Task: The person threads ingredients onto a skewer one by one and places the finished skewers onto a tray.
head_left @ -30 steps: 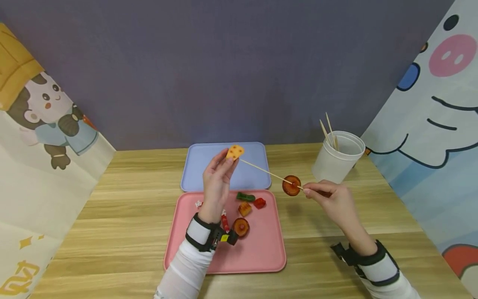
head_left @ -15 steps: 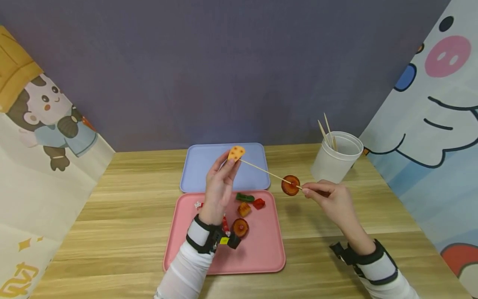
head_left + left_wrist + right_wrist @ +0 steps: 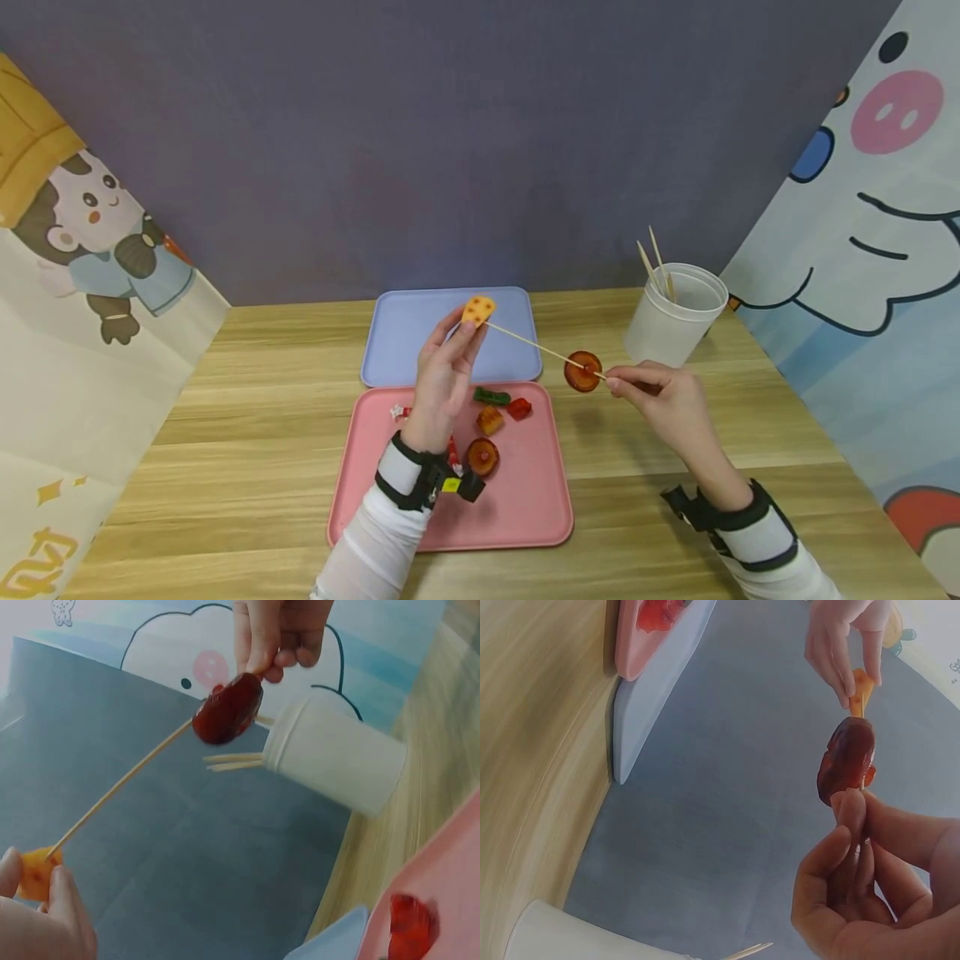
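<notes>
Between thumb and fingers, my left hand (image 3: 444,375) pinches a yellow spotted piece (image 3: 478,310) that looks like a cheese wedge, above the blue tray (image 3: 382,333). My right hand (image 3: 671,408) pinches one end of a thin wooden skewer (image 3: 525,339). A glossy brown-red round piece (image 3: 582,372) is threaded on the skewer close to the right fingers. In the left wrist view the skewer's far tip meets the yellow piece (image 3: 36,876) at its face. The pink tray (image 3: 517,508) lies under the left forearm, which hides part of it.
On the pink tray lie a green piece (image 3: 492,396), a red piece (image 3: 519,408), a golden cube (image 3: 490,421), another brown round piece (image 3: 482,457) and a partly hidden red-and-white piece (image 3: 453,454). A white cup (image 3: 663,329) with several skewers stands at the back right.
My left hand and the yellow piece have shifted slightly right and down, towards the skewer tip. The right hand and skewer have barely moved.
</notes>
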`<action>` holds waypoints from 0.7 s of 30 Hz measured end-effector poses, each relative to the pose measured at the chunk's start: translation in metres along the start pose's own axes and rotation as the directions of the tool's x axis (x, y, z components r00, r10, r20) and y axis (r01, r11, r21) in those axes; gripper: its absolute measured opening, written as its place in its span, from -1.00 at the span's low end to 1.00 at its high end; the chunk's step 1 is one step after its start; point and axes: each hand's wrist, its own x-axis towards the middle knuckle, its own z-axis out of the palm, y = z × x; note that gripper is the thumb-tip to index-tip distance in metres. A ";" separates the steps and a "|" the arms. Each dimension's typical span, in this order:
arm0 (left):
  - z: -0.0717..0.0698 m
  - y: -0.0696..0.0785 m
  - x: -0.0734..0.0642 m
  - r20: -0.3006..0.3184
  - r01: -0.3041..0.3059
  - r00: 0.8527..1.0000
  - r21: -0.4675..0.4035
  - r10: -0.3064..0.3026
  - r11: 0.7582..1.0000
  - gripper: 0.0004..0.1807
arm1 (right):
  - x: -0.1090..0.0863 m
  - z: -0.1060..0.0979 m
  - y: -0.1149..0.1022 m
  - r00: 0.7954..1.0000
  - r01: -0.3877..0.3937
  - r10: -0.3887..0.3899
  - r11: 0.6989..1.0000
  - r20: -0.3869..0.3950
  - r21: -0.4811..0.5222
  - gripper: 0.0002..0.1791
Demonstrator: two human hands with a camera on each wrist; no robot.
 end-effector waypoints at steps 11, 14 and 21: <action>-0.008 0.006 0.005 0.141 -0.038 0.990 0.281 -0.003 0.959 -0.48 | -0.001 -0.002 -0.003 1.000 0.002 -0.002 1.000 -0.002 -0.011 -0.90; -0.010 0.006 0.005 0.200 -0.062 0.980 0.342 -0.008 0.938 -0.45 | -0.002 -0.002 -0.004 1.000 -0.001 0.001 1.000 0.000 -0.016 -0.90; -0.013 0.005 0.006 0.271 -0.087 0.962 0.368 -0.018 0.926 -0.52 | -0.002 -0.004 -0.006 1.000 -0.015 0.015 0.999 0.010 -0.034 -0.90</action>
